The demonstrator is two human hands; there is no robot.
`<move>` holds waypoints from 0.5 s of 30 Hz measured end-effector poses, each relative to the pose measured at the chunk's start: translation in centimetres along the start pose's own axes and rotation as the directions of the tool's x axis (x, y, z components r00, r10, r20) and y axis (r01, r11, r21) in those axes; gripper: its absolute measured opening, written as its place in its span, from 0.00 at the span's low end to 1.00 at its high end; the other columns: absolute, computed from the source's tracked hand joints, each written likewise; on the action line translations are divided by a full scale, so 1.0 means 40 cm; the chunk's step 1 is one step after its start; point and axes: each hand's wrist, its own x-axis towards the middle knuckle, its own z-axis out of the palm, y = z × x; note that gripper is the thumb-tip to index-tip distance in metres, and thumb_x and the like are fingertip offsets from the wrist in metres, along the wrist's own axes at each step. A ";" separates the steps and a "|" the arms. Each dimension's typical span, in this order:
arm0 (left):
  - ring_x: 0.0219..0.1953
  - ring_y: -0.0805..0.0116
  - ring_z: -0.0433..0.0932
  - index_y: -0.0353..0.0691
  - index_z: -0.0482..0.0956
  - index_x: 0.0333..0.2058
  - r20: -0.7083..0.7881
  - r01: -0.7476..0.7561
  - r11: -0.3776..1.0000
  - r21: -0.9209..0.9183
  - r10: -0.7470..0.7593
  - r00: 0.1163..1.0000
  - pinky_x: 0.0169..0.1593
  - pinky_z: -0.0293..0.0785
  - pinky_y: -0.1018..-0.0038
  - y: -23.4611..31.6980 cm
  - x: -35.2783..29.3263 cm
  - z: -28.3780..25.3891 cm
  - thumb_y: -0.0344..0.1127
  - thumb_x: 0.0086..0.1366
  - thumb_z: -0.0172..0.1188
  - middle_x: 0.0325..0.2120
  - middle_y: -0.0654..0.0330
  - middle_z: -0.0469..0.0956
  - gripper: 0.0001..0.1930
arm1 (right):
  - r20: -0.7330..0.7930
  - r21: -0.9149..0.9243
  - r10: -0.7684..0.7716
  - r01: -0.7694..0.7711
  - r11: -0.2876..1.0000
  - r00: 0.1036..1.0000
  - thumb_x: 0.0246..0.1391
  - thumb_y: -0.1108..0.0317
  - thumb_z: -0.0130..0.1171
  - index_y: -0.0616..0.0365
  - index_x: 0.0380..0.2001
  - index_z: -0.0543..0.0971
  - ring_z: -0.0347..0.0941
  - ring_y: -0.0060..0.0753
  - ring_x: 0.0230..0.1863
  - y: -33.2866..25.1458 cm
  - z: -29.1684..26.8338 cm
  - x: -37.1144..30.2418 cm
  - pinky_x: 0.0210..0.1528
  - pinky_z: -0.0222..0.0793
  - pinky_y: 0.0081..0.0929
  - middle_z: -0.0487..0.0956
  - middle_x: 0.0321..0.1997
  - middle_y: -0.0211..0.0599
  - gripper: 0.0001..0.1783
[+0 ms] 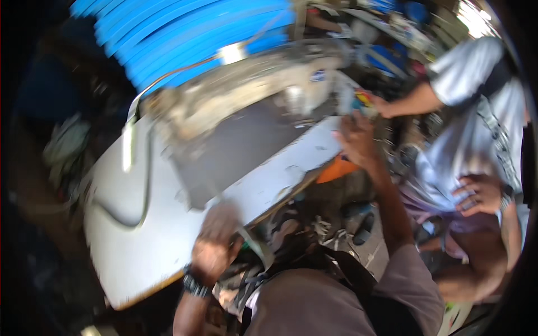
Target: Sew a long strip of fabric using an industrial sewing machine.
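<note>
My left hand [219, 235], with a dark band on its wrist, is at the near edge of a white tabletop [123, 246]. It is smeared by motion, and its fingers and anything in them cannot be made out. Near the table's right end, my right hand [358, 137] has its fingers apart and its thumb toward the white top, with nothing visible in it. A dark grey plate [241, 148] lies in the tabletop between my hands. Behind the plate stands a worn beige machine [246, 92], blurred, possibly a sewing machine.
Blue ridged material [196, 33] is piled behind the machine. A pale cord [147, 185] curves over the tabletop. An orange thing [336, 169] shows under the table edge. At right, another person [471, 134] reaches one hand toward a multicoloured item [363, 99]. Clutter fills the background.
</note>
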 end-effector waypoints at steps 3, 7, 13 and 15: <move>0.77 0.52 0.61 0.37 0.68 0.72 -0.054 -0.023 1.000 0.010 0.023 0.998 0.78 0.61 0.56 0.006 0.017 0.032 0.40 0.67 0.68 0.74 0.50 0.65 0.37 | 0.040 0.163 -0.016 0.009 0.987 0.999 0.67 0.49 0.61 0.64 0.56 0.83 0.65 0.63 0.74 -0.069 -0.102 -0.018 0.76 0.57 0.61 0.83 0.61 0.48 0.28; 0.66 0.50 0.72 0.33 0.75 0.65 -0.111 -0.016 0.996 0.090 0.026 0.994 0.69 0.70 0.55 0.020 0.004 0.023 0.44 0.67 0.68 0.68 0.47 0.72 0.32 | -0.048 0.724 -0.484 0.365 0.585 0.874 0.60 0.52 0.69 0.59 0.65 0.78 0.61 0.59 0.78 -0.364 -0.240 -0.028 0.79 0.52 0.57 0.73 0.74 0.43 0.34; 0.66 0.50 0.72 0.32 0.76 0.64 -0.102 0.020 0.997 0.079 -0.011 0.995 0.69 0.69 0.55 0.024 0.006 0.019 0.43 0.67 0.68 0.67 0.49 0.73 0.32 | -0.026 0.675 -0.721 0.545 0.498 0.692 0.74 0.43 0.48 0.57 0.71 0.73 0.52 0.50 0.82 -0.603 -0.079 0.111 0.81 0.48 0.54 0.68 0.79 0.39 0.35; 0.66 0.50 0.72 0.32 0.76 0.64 -0.111 0.022 0.996 0.087 -0.012 0.994 0.69 0.69 0.55 0.023 0.014 0.010 0.43 0.66 0.69 0.66 0.48 0.73 0.32 | -0.068 0.651 -0.715 0.574 0.497 0.696 0.75 0.43 0.46 0.57 0.70 0.74 0.51 0.49 0.82 -0.623 -0.052 0.164 0.82 0.47 0.53 0.68 0.79 0.39 0.34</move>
